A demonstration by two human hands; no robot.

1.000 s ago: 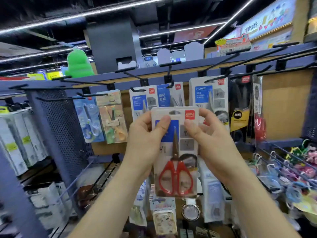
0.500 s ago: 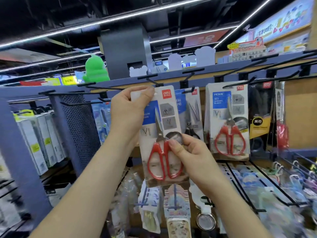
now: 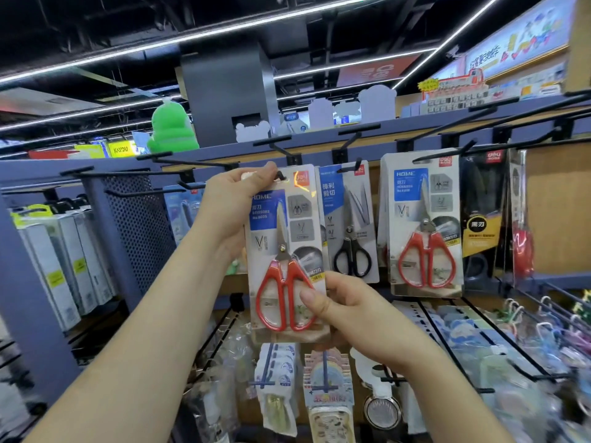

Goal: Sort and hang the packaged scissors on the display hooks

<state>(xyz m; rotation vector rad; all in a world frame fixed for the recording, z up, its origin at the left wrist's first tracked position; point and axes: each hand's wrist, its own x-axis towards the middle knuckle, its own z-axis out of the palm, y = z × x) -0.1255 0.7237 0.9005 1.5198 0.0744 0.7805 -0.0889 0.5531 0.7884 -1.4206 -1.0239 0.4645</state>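
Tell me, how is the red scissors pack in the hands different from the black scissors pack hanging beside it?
The red scissors pack has red handles; the black scissors pack has black ones. The red scissors pack is held by the left hand up top and the right hand below; the black scissors pack hangs on a hook. Both point blades up.

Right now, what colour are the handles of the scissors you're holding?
The scissors have red handles, clearest in head view.

Upper centre: bare hook prong [image 3: 281,151], open approach from front. Right of centre: black-handled pack [image 3: 350,225], red-handled pack [image 3: 422,225] hang just beside each other. Left: perforated panel [image 3: 140,225] blocks.
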